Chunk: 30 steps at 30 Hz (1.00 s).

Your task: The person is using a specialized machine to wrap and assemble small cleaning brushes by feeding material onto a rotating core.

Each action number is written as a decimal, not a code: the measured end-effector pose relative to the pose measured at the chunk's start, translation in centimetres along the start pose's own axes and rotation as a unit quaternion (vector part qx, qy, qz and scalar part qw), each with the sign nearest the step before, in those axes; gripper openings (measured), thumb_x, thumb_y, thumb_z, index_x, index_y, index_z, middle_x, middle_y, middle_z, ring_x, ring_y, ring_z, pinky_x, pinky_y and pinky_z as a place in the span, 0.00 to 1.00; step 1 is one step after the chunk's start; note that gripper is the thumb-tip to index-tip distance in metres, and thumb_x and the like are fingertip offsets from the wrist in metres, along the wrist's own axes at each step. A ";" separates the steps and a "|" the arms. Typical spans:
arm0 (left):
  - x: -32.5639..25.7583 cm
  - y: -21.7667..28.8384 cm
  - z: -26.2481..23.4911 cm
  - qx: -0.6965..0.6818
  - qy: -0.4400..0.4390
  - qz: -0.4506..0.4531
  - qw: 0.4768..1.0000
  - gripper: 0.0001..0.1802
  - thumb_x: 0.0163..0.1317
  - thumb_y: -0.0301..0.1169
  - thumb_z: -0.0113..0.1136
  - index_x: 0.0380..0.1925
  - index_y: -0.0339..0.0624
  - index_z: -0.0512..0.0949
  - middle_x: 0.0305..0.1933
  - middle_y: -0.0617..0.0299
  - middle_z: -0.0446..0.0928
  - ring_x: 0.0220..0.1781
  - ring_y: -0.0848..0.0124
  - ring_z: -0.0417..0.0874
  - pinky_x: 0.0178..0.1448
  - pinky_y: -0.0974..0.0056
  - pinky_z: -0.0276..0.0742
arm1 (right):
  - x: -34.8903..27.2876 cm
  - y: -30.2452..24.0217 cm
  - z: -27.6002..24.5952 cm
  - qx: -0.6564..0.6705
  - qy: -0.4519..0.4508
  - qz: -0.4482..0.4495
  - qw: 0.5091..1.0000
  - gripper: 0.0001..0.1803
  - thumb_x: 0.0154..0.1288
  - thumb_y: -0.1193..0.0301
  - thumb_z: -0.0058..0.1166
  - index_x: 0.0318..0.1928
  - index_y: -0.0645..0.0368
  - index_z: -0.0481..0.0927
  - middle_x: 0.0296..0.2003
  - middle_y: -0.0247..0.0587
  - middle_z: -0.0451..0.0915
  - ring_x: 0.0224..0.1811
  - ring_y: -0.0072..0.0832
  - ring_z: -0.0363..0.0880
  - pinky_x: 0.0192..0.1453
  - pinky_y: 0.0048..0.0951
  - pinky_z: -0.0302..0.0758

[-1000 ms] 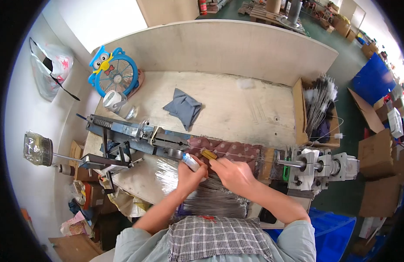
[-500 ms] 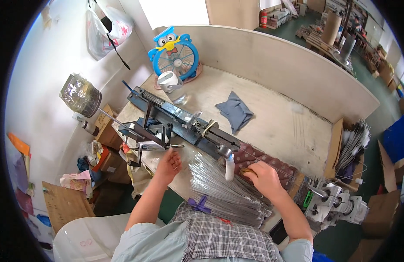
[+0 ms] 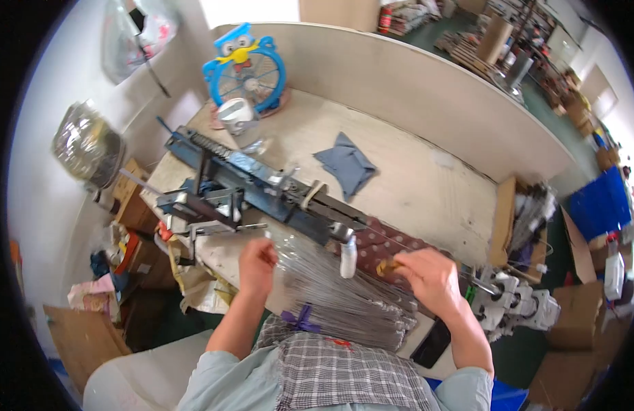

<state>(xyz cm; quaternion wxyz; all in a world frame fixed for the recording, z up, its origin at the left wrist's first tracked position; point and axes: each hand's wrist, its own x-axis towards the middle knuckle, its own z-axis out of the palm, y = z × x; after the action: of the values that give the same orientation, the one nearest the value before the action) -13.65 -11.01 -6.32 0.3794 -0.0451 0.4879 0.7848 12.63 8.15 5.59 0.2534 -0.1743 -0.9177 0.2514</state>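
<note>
My left hand (image 3: pixel 256 266) is over the left ends of a bundle of thin metal wires (image 3: pixel 344 294), its fingers curled in; blur hides whether a wire is between them. My right hand (image 3: pixel 432 277) pinches a small yellow-brown piece (image 3: pixel 387 266) between thumb and fingers, above the bundle's right part. A purple tie (image 3: pixel 302 319) lies across the bundle's near left end. Behind the wires, a long dark metal bench fixture (image 3: pixel 262 181) runs diagonally over the table. Its lever ends in a white-wrapped handle (image 3: pixel 348 257), between my two hands.
A grey cloth (image 3: pixel 346 166), a white cup (image 3: pixel 237 115) and a blue cartoon-shaped fan (image 3: pixel 248 75) are on the table (image 3: pixel 413 188). A spotted brown cloth (image 3: pixel 392 243) lies beside the fixture. At right are a metal machine (image 3: pixel 519 301), a phone (image 3: pixel 432 344) and a carton of wires (image 3: pixel 505 219).
The whole view has shifted, moving the scene left and up. My left hand has dropped away from the fixture's rod and its fingers have curled. My right hand has moved rightward, still pinching the piece.
</note>
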 end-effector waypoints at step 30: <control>-6.0 -5.9 15.6 0.087 -0.186 -0.063 0.977 0.08 0.65 0.33 0.54 0.36 0.40 0.76 0.29 0.64 0.76 0.28 0.78 0.74 0.34 0.73 0.71 | 3.2 2.4 1.7 -0.115 0.110 0.014 0.987 0.07 0.50 0.70 0.61 0.31 0.56 0.81 0.24 0.35 0.77 0.29 0.36 0.75 0.36 0.33 0.72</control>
<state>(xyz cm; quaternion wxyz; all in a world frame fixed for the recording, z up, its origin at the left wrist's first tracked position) -0.92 -0.41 0.10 0.5151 0.1039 0.4710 0.7086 9.59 10.89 4.19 0.3275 -0.2416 -0.9045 0.1274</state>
